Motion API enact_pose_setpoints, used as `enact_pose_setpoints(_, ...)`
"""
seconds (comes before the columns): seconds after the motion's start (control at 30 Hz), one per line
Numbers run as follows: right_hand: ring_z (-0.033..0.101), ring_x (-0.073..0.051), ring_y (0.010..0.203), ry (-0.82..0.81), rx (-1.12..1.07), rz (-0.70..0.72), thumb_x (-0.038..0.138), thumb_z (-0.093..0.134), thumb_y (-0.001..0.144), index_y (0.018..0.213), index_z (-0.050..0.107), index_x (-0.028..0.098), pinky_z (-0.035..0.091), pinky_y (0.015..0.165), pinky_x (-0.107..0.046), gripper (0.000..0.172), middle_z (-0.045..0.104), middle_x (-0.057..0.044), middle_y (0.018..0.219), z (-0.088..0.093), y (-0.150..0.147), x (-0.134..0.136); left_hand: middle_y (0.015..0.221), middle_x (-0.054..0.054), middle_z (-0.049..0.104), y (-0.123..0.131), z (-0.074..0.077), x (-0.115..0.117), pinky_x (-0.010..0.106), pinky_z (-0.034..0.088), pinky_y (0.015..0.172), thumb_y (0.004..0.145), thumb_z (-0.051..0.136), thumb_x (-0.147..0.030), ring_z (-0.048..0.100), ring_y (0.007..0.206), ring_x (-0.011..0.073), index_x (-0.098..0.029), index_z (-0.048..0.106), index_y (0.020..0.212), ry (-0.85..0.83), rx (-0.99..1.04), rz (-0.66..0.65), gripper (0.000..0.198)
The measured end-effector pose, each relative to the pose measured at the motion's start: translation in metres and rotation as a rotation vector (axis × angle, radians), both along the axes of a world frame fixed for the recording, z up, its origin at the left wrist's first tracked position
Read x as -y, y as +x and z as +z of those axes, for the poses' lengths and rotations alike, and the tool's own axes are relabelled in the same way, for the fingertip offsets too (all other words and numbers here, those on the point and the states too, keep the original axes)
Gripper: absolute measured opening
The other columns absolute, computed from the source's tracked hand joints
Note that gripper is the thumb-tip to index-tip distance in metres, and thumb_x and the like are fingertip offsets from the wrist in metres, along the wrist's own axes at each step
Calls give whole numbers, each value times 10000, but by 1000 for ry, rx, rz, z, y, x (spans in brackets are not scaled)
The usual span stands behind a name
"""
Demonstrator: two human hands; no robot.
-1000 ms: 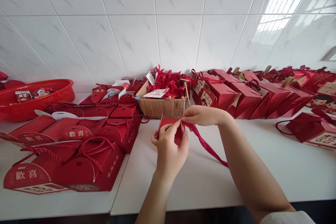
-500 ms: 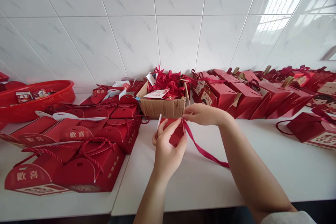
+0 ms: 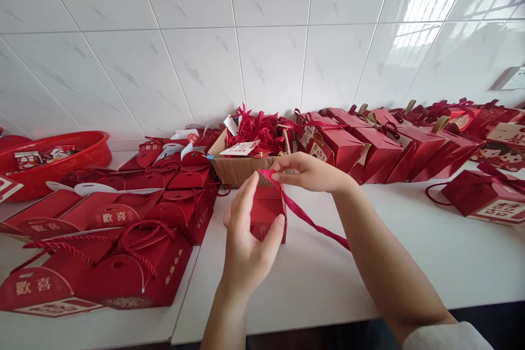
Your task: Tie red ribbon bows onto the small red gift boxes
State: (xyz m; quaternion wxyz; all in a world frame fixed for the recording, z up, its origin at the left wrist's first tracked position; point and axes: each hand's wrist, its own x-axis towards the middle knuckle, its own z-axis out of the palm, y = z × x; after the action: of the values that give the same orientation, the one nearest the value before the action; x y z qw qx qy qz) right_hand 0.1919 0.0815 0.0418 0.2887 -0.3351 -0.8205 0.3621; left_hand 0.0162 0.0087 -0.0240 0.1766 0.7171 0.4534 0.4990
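My left hand (image 3: 246, 240) grips a small red box (image 3: 267, 212) from the left and below, holding it just above the white table (image 3: 410, 262). My right hand (image 3: 305, 171) pinches the top end of a dark red ribbon (image 3: 311, 221) right over the box. The ribbon runs down to the right and trails along the tabletop under my right forearm. Directly behind the box stands a cardboard carton (image 3: 241, 169) stuffed with red ribbons and a white card.
Flat red gift boxes with rope handles (image 3: 123, 251) are piled at the left. A red plastic basket (image 3: 53, 161) sits far left. A row of folded red boxes (image 3: 381, 147) lines the tiled wall at the right, with another box (image 3: 488, 202) at the far right.
The red piece in my left hand has gone from nearly flat to an opened box shape. My right hand lifted the ribbon end slightly up and left above it.
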Motion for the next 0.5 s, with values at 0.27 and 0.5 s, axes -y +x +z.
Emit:
enact_pose_setpoints(0.27, 421, -91, 601, 109, -457, -190, 378, 574, 865, 741, 590, 168, 351, 558, -237, 245, 475, 12, 667, 22, 7, 30, 1214, 96, 589, -15, -12, -25, 436, 443, 972, 817, 576, -339, 546, 1135, 246, -215, 533, 1182, -147, 69, 222, 387)
enact_pose_setpoints(0.5, 529, -134, 654, 341, -792, -297, 207, 513, 889, 720, 639, 217, 440, 664, -298, 211, 542, -15, 679, 40, 13, 74, 1054, 109, 671, -20, -13, -29, 309, 543, 707, 813, 560, -350, 653, 913, 218, -171, 604, 1013, -246, 220, 228, 272)
